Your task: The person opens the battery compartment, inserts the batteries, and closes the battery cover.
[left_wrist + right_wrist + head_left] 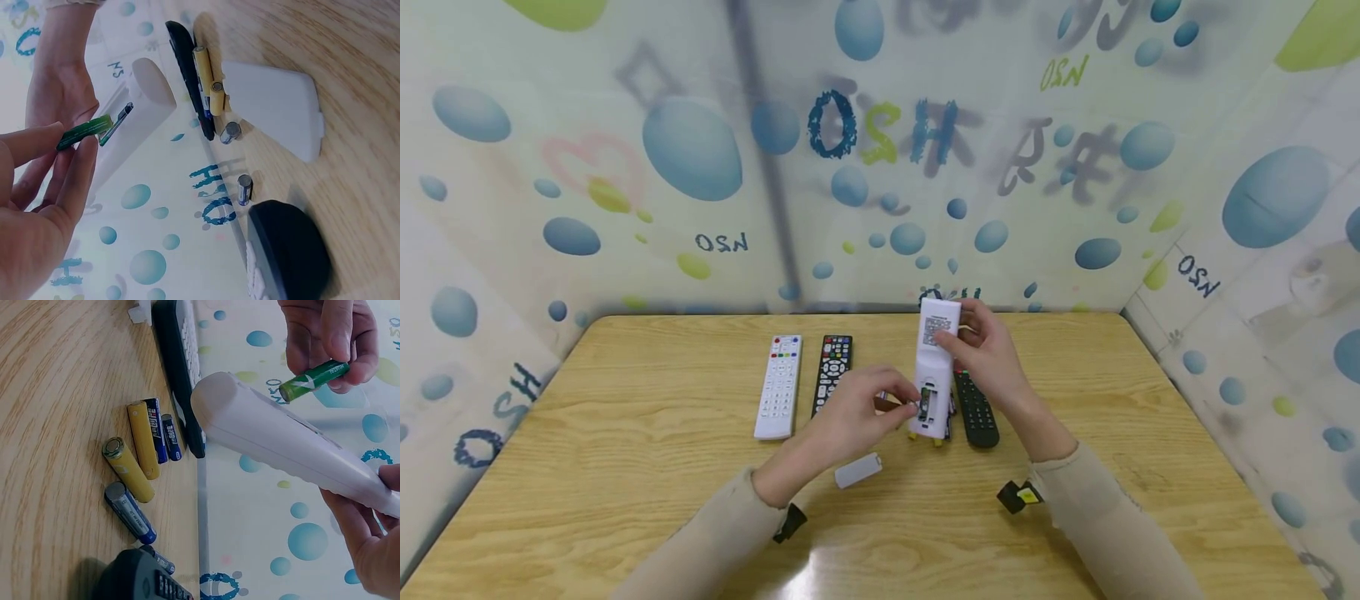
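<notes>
Right wrist, upper right: my left grip (pixel 333 339) pinches green battery (pixel 314 380), just above, crosswise to, white remote (pixel 281 439) (held by right grip (pixel 373 555)).

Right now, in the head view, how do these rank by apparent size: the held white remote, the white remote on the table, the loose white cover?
1. Held white remote (being lifted may enlarge its look)
2. White remote on the table
3. Loose white cover

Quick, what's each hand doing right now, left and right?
Left hand: closed, pinching a green battery.
Right hand: closed, holding the white remote with its battery compartment uncovered.
</notes>
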`<state>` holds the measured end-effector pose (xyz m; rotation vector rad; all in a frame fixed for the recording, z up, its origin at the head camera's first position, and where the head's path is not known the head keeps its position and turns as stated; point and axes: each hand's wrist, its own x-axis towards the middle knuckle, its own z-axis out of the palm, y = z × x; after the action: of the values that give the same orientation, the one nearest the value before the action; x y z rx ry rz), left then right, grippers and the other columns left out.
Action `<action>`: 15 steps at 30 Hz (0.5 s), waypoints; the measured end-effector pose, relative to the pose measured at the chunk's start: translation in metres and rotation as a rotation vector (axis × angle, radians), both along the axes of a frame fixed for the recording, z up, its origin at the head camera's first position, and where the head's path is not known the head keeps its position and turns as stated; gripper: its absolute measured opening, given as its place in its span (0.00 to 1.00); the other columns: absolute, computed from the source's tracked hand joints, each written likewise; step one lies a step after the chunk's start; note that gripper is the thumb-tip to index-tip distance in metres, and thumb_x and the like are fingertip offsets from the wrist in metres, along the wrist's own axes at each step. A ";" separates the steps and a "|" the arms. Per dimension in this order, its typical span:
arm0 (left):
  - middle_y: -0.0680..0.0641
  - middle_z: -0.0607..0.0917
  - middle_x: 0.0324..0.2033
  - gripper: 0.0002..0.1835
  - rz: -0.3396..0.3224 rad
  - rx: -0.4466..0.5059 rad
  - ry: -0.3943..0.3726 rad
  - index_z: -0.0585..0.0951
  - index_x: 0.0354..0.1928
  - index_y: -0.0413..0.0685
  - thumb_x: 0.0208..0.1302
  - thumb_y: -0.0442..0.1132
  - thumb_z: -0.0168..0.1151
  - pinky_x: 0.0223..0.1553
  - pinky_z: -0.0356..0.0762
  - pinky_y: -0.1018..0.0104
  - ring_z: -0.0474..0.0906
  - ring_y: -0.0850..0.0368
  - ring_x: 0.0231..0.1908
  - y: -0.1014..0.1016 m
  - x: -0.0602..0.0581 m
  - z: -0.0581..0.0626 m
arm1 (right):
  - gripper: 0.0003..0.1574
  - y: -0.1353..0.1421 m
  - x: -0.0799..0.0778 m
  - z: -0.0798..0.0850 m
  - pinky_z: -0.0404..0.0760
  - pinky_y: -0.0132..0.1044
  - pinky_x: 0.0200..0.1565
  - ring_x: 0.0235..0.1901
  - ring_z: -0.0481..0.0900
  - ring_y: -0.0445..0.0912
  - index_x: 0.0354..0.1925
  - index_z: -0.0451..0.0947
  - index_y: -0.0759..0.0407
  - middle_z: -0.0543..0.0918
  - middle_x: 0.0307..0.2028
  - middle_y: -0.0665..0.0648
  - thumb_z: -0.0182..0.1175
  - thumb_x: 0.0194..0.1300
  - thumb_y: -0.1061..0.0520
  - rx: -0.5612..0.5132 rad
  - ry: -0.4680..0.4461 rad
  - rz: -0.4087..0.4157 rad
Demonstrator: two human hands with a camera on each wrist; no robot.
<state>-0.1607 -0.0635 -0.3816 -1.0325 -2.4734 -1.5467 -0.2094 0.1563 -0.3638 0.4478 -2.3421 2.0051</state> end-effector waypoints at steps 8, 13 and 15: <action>0.50 0.84 0.37 0.06 -0.021 0.019 -0.029 0.85 0.37 0.38 0.61 0.23 0.72 0.43 0.84 0.69 0.85 0.56 0.42 0.001 0.001 0.000 | 0.27 0.000 0.001 0.000 0.85 0.45 0.38 0.48 0.82 0.56 0.67 0.67 0.61 0.78 0.56 0.66 0.62 0.74 0.60 0.004 -0.002 0.000; 0.48 0.84 0.37 0.07 -0.065 0.046 -0.037 0.84 0.34 0.37 0.58 0.21 0.72 0.44 0.84 0.70 0.84 0.54 0.43 0.003 0.000 -0.002 | 0.28 -0.001 0.001 0.000 0.85 0.44 0.38 0.48 0.81 0.56 0.67 0.67 0.61 0.78 0.56 0.66 0.62 0.74 0.60 0.005 -0.007 0.001; 0.48 0.84 0.36 0.08 -0.076 0.039 -0.020 0.84 0.33 0.37 0.57 0.20 0.72 0.44 0.84 0.71 0.84 0.54 0.43 0.003 0.000 -0.003 | 0.28 -0.002 0.001 0.000 0.86 0.43 0.38 0.48 0.81 0.56 0.67 0.66 0.61 0.78 0.56 0.66 0.62 0.74 0.60 0.002 -0.008 0.002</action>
<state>-0.1605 -0.0601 -0.3850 -1.1225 -2.4331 -1.6270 -0.2087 0.1544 -0.3637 0.4428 -2.3498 2.0094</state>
